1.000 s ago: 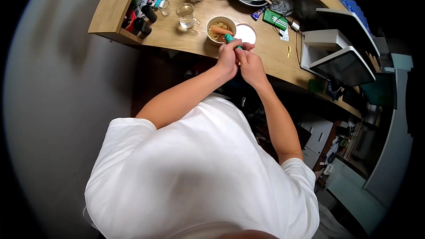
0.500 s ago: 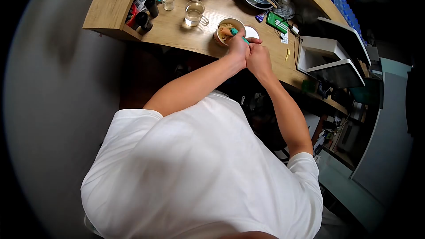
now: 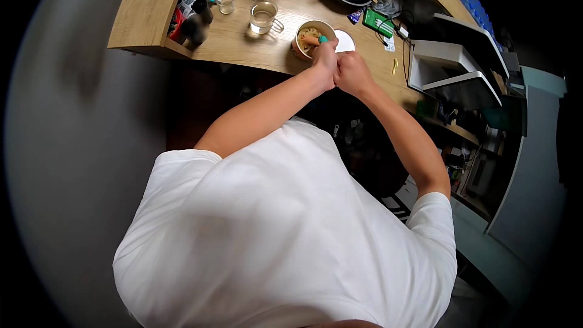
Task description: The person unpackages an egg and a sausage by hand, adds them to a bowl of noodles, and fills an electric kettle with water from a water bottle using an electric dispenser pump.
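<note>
One teal wrapper [image 3: 323, 39] pokes from the closed grip of the left hand [image 3: 325, 59], at the right side of one noodle tub [image 3: 300, 50]. The right hand [image 3: 353, 73], curled shut, touches the left; whether it grips anything, I cannot tell. Outward on the desk [image 3: 237, 50]: one white disc [image 3: 345, 40], one handled glass mug [image 3: 262, 18].

Desk [image 3: 243, 47]: wood-grained, faintly glossy — mug [image 3: 263, 17]: clear, smooth glass — shirt [image 3: 243, 225]: matt white cloth.
</note>
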Action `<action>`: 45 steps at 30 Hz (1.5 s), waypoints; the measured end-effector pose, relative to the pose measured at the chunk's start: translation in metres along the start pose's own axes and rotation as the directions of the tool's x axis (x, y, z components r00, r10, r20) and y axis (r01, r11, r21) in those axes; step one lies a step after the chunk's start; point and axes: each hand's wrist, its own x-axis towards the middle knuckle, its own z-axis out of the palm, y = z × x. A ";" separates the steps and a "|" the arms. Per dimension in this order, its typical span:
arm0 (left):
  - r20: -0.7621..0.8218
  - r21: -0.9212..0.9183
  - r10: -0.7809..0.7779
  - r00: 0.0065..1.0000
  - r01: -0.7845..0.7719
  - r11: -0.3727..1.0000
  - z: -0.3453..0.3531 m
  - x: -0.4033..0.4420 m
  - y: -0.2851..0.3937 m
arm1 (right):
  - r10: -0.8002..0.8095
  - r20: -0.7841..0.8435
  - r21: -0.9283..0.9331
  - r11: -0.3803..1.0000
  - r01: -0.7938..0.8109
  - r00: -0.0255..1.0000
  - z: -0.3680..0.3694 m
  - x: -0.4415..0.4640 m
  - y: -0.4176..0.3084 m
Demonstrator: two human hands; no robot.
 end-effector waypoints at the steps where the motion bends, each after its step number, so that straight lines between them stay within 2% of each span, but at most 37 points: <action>1: 0.006 0.016 0.039 0.999 -0.039 0.999 -0.006 0.013 -0.003 | 0.023 -0.001 0.031 0.999 -0.023 1.000 -0.001 0.000 -0.002; 2: 0.012 0.032 0.074 0.997 -0.075 0.997 -0.012 0.025 -0.009 | 0.049 -0.001 0.062 0.997 -0.049 0.999 0.000 -0.001 -0.004; 4: 0.100 0.007 -0.056 0.993 0.055 0.998 -0.003 0.006 0.005 | 0.031 -0.047 0.077 0.997 -0.028 0.998 0.003 0.004 0.001; 9: 0.050 0.142 -0.070 0.996 0.062 0.988 0.005 0.002 0.020 | -0.011 -0.137 0.105 0.994 0.025 0.991 0.007 0.012 0.003; 14: 0.080 0.138 -0.097 0.992 0.085 0.987 0.002 -0.006 0.021 | -0.101 -0.124 0.079 0.991 0.111 0.987 0.014 0.010 0.012; 19: 0.105 0.096 -0.069 0.992 0.059 0.994 -0.001 -0.008 0.014 | -0.209 -0.147 0.065 0.973 0.220 0.967 0.012 0.008 0.017; 21: 0.073 -0.003 0.114 0.991 -0.114 0.994 0.000 -0.012 0.010 | -0.222 -0.167 0.068 0.969 0.236 0.961 0.013 0.005 0.014; 22: 0.071 -0.004 0.117 0.991 -0.117 0.993 -0.003 -0.010 0.009 | 0.110 -0.121 0.304 0.950 -0.069 0.987 0.014 0.001 0.009; 23: 0.114 -0.053 0.186 0.976 -0.181 0.982 -0.007 -0.004 0.008 | 0.414 -0.002 0.497 0.790 -0.359 0.910 0.013 -0.001 0.007; 24: 0.150 -0.108 0.256 0.955 -0.241 0.964 -0.012 0.003 0.005 | 0.411 0.001 0.493 0.793 -0.358 0.912 0.008 0.000 0.005; 25: 0.257 -0.103 0.228 0.939 -0.208 0.973 -0.019 0.009 0.001 | 0.569 0.223 0.608 0.553 -0.570 0.791 -0.003 0.003 0.002; 26: 0.259 -0.109 0.236 0.937 -0.214 0.971 -0.025 0.017 -0.003 | 0.641 0.454 0.635 0.255 -0.729 0.619 -0.012 0.007 -0.002; 28: 0.322 -0.093 0.307 0.895 -0.293 0.952 -0.025 0.017 -0.005 | 0.627 0.483 0.623 0.245 -0.743 0.612 -0.018 0.009 -0.005; 29: 0.271 -0.142 0.384 0.883 -0.358 0.923 -0.023 0.017 -0.010 | 0.601 0.518 0.650 0.186 -0.737 0.608 -0.017 0.008 -0.001; 30: 0.272 -0.141 0.385 0.882 -0.359 0.923 -0.019 0.015 -0.008 | 0.574 0.552 0.672 0.122 -0.730 0.604 -0.015 0.007 0.003; 31: 0.265 -0.139 0.356 0.896 -0.329 0.934 -0.017 0.011 -0.006 | 0.574 0.554 0.672 0.120 -0.731 0.603 -0.011 0.004 0.007; 33: 0.257 -0.141 0.328 0.909 -0.300 0.943 -0.005 0.001 0.000 | 0.641 0.334 0.598 0.423 -0.681 0.691 -0.005 0.001 0.015; 34: 0.176 -0.143 0.240 0.955 -0.217 0.966 0.005 -0.006 0.006 | 0.641 0.336 0.596 0.423 -0.683 0.690 -0.004 0.000 0.011; 35: 0.091 -0.153 0.147 0.985 -0.132 0.979 0.009 -0.011 0.007 | 0.575 0.164 0.513 0.644 -0.567 0.801 -0.001 -0.002 0.003; 36: 0.087 -0.157 0.146 0.985 -0.131 0.979 0.009 -0.007 0.004 | 0.458 0.008 0.381 0.821 -0.426 0.889 0.002 -0.003 -0.003; 37: 0.042 -0.147 0.118 0.992 -0.111 0.983 0.010 -0.001 0.001 | 0.400 -0.060 0.338 0.871 -0.358 0.915 0.007 -0.004 -0.003; 39: -0.044 -0.150 0.099 0.994 -0.105 0.983 0.014 0.000 -0.001 | 0.362 -0.069 0.327 0.889 -0.322 0.930 0.010 -0.006 0.000; 43: -0.001 -0.143 0.077 0.997 -0.076 0.987 -0.001 0.015 -0.008 | 0.247 -0.074 0.299 0.930 -0.215 0.966 0.012 -0.005 0.009; 45: 0.064 -0.142 0.015 0.998 -0.006 0.990 -0.004 0.013 -0.005 | 0.218 -0.044 0.273 0.941 -0.198 0.975 0.010 -0.004 0.008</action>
